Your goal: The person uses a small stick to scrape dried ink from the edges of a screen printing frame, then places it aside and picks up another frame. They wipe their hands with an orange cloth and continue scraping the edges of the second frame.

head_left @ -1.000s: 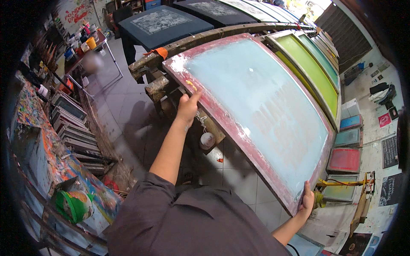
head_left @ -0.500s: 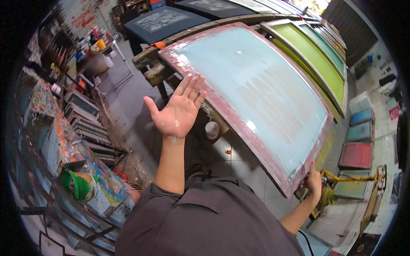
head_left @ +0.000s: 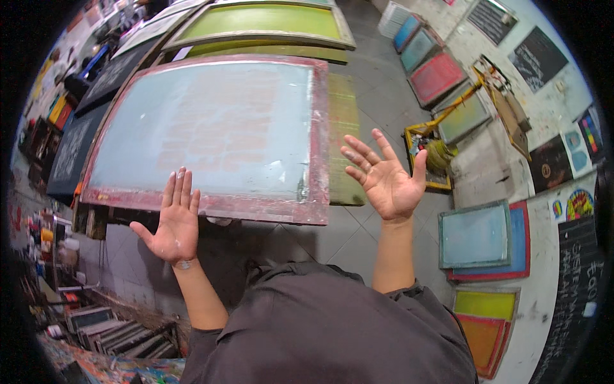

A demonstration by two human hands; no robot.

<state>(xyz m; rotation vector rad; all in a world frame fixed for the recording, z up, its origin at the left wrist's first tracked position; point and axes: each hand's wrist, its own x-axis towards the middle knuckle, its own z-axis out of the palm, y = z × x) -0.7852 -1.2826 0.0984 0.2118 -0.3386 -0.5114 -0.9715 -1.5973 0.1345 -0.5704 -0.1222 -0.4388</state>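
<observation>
While hands (head_left: pixel 171 225) (head_left: pixel 389 184) hover, fingers (head_left: pixel 177 192) spread, palms (head_left: pixel 393 193) upturned

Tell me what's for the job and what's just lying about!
Seems for the job:
big red-rimmed blue screen
left hand, open, at its near edge
right hand, open

Seems just lying about:
red screen, upper right
orange screen, lower right
frames, lower left

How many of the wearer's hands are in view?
2: left hand, seen against the near edge of the pink-framed screen; right hand, right of it. Neither is hidden.
</observation>
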